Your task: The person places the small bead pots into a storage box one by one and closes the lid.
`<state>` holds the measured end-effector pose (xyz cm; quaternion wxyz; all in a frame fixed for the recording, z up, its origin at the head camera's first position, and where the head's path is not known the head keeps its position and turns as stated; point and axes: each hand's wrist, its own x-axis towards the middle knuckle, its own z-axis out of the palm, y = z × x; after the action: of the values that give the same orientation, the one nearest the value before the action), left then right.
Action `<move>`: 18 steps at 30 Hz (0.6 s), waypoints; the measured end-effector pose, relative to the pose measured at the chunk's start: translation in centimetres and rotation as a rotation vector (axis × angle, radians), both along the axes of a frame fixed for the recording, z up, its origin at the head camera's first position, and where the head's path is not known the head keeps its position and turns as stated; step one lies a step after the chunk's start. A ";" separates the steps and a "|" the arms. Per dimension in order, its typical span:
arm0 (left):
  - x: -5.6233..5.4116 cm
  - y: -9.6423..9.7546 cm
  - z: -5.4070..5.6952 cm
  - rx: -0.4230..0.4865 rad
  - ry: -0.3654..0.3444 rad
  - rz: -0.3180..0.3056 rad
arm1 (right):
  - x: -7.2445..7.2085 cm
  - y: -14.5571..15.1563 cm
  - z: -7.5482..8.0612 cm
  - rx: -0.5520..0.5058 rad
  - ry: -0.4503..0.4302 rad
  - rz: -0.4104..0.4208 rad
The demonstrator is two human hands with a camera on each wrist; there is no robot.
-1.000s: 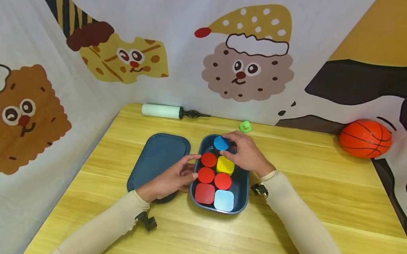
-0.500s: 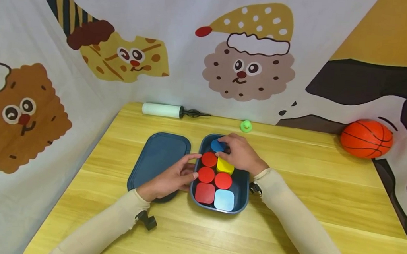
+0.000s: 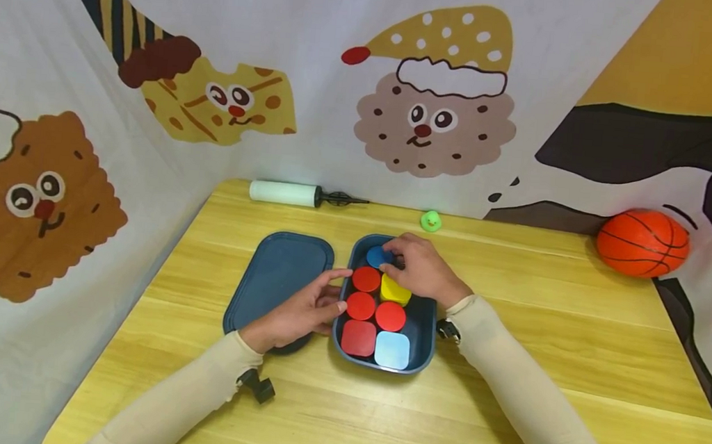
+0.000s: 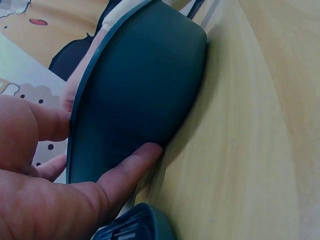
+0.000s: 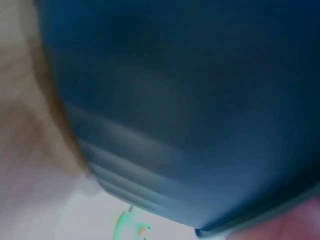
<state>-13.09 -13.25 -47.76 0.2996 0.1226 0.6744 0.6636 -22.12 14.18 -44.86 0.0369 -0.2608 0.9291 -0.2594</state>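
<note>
My right hand (image 3: 426,269) reaches over the far end of a dark blue rectangular box (image 3: 423,339) and pinches a blue round block (image 3: 378,256) inside it. My left hand (image 3: 299,311) touches the box's left side, with fingertips on the rim and outer wall; in the left wrist view, one finger presses the wall (image 4: 135,75). Below the blue block lie red round blocks (image 3: 360,306), a yellow block (image 3: 395,289) partly under my right hand, a red square block (image 3: 359,338) and a light blue square block (image 3: 392,350). The right wrist view is mostly blurred box wall.
A dark blue lid (image 3: 283,272) lies left of the box, partly under my left hand. Along the back of the wooden table (image 3: 543,320) are a white hand pump (image 3: 284,193), a small green duck (image 3: 431,221) and an orange ball (image 3: 643,243).
My right hand has shifted slightly left and down, carrying the blue round block towards the box's far left corner. My left hand stays at the box's side.
</note>
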 end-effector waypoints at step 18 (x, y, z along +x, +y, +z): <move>-0.3 0.8 0.1 0.027 0.004 0.017 | 4.4 1.1 6.3 -0.230 0.001 0.032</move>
<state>-13.40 -12.41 -47.64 0.2910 0.1221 0.6669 0.6750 -17.70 15.25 -38.52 0.0104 -0.2781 0.8890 -0.3636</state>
